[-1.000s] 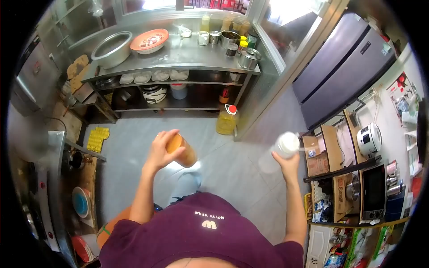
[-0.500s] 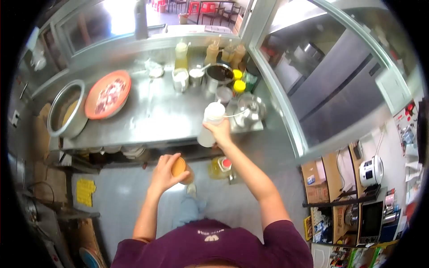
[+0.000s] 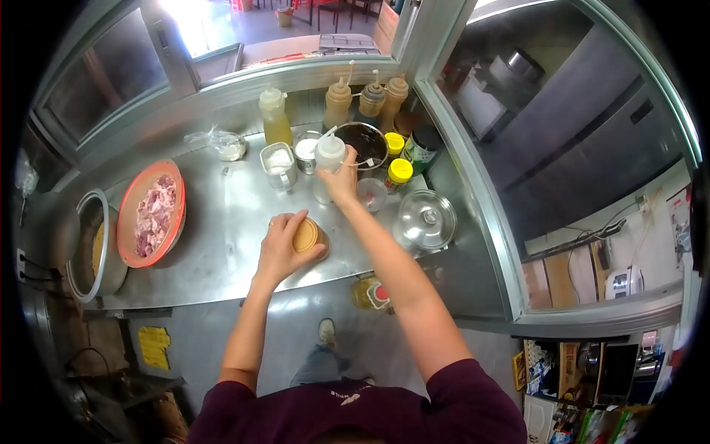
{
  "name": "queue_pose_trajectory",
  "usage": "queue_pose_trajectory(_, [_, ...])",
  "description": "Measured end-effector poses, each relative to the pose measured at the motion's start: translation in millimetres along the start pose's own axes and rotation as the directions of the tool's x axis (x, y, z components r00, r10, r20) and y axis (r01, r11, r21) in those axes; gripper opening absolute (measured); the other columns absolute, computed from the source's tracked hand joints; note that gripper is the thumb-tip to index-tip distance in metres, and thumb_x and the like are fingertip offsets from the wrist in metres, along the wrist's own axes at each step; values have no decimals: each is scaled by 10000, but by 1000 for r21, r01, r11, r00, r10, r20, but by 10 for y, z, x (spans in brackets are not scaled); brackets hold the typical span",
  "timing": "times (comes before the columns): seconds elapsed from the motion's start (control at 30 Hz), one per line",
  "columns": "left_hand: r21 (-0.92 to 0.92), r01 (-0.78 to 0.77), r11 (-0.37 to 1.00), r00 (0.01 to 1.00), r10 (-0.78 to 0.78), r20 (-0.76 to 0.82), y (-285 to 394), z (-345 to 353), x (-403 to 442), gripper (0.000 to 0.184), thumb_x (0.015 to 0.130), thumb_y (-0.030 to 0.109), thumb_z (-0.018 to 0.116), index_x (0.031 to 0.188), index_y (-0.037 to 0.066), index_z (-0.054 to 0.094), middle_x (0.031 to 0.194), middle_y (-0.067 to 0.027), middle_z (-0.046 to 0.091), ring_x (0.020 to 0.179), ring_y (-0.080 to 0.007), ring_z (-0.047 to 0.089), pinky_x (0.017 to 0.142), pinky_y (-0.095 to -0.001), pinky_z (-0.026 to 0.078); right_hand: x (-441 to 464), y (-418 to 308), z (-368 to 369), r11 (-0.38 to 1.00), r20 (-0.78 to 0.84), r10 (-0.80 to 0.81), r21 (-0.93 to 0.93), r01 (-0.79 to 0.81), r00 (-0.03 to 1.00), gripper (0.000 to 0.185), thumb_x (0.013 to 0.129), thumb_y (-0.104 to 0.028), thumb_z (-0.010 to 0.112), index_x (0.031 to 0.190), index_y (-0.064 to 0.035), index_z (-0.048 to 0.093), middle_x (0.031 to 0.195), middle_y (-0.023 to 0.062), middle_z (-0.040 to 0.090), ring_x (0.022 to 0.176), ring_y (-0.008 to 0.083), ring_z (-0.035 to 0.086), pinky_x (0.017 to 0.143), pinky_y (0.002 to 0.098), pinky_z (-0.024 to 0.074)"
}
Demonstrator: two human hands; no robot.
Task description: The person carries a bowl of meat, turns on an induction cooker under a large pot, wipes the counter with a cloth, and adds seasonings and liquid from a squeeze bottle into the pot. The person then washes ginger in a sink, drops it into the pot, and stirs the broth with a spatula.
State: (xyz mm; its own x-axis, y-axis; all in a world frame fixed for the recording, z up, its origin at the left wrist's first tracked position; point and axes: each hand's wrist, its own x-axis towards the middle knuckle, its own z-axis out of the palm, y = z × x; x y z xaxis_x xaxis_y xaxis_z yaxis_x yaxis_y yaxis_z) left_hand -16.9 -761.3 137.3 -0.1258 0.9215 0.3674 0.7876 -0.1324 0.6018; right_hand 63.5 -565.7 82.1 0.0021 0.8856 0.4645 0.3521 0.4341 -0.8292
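My left hand (image 3: 279, 248) is wrapped around a jar with a tan-orange top (image 3: 305, 234), at the front part of the steel counter (image 3: 214, 244). Farther back, my right hand (image 3: 342, 180) grips a translucent squeeze bottle (image 3: 330, 150) with a pale cap, held upright. Whether the bottle's base touches the counter I cannot tell. Close by it are a pot of dark sauce (image 3: 367, 142), a small clear bowl (image 3: 372, 194), a metal cup of white powder (image 3: 306, 147) and a square container of white powder (image 3: 279, 163).
On the left stand an orange basin of cut raw meat (image 3: 180, 222) and a large metal pot (image 3: 112, 274). Several sauce bottles (image 3: 338, 103) line the back beside a yellow oil bottle (image 3: 275, 122). Yellow-lidded jars (image 3: 399, 172) and a metal lid (image 3: 427, 220) sit right.
Both hands have moved forward over the counter. My left hand brought the jar from above the floor to the counter's front part. My right hand carried the squeeze bottle back toward the sauce pot.
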Motion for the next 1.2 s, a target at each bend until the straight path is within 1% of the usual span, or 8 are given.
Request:
queue_pose_trajectory(0.1, [9,-23,1000,1000,23,-13,-54,5,-14,596,635,336,727,1119,56,520,967,-130,513,901,-287,499,762,-364,442,131,-121,-25,978,201,151,109,-176,968,690,555,-174,724,1146,-84,378,982,176,577,909,350,554,796,406,432])
queue_pose_trajectory(0.37, [-42,157,987,987,-158,-17,-345,-166,-393,599,627,292,732,1131,48,517,997,-122,520,938,-280,492,793,-366,431,973,-850,-75,737,192,83,648,-190,978,594,581,-44,737,1085,-26,423,997,95,559,912,177,549,804,298,446])
queue_pose_trajectory(0.43, [-14,127,992,989,-127,-75,-377,-157,-373,591,624,291,739,1122,57,523,980,-108,517,909,-273,495,756,-361,447,1192,-936,95,807,108,-83,590,3,991,608,609,-4,720,1118,-44,390,1005,78,539,905,173,544,800,301,454])
queue_pose_trajectory(0.53, [-6,84,996,990,-84,-109,-411,-84,-294,603,615,294,749,1122,61,521,987,-106,510,911,-275,493,738,-364,458,1404,-863,474,896,27,-110,436,88,994,623,598,-19,726,1115,-39,380,1013,82,525,921,177,522,814,304,427])
queue_pose_trajectory(0.87, [-1,64,998,998,-64,-12,-449,459,345,635,633,278,741,1163,57,468,1054,-136,473,966,-311,463,729,-394,469,1527,42,1287,992,94,10,123,-21,996,724,561,-65,757,1167,2,367,1135,151,492,1048,247,488,892,327,387])
queue_pose_trajectory(1.03, [-38,45,998,999,-46,-27,-505,855,818,635,649,261,719,1180,42,448,1081,-176,458,994,-348,435,842,-415,396,1163,-84,532,949,191,94,280,-146,977,787,646,-105,716,1274,36,262,1267,203,395,1139,289,429,940,374,361])
queue_pose_trajectory(1.13, [-55,-53,997,994,47,-101,-421,1000,1031,601,669,211,703,1181,34,444,1141,-190,440,1047,-364,417,893,-424,360,387,-405,-518,822,340,85,508,-259,937,682,732,-49,639,1304,-46,267,1203,127,431,1039,197,475,872,297,413])
queue_pose_trajectory(1.2, [-47,-144,988,975,134,-177,-255,1041,1057,596,674,175,697,1188,30,432,1181,-196,422,1078,-376,402,913,-431,343,-392,-278,-1204,836,355,57,493,-239,933,612,798,-65,597,1311,-48,263,1202,81,423,1050,143,458,871,285,408])
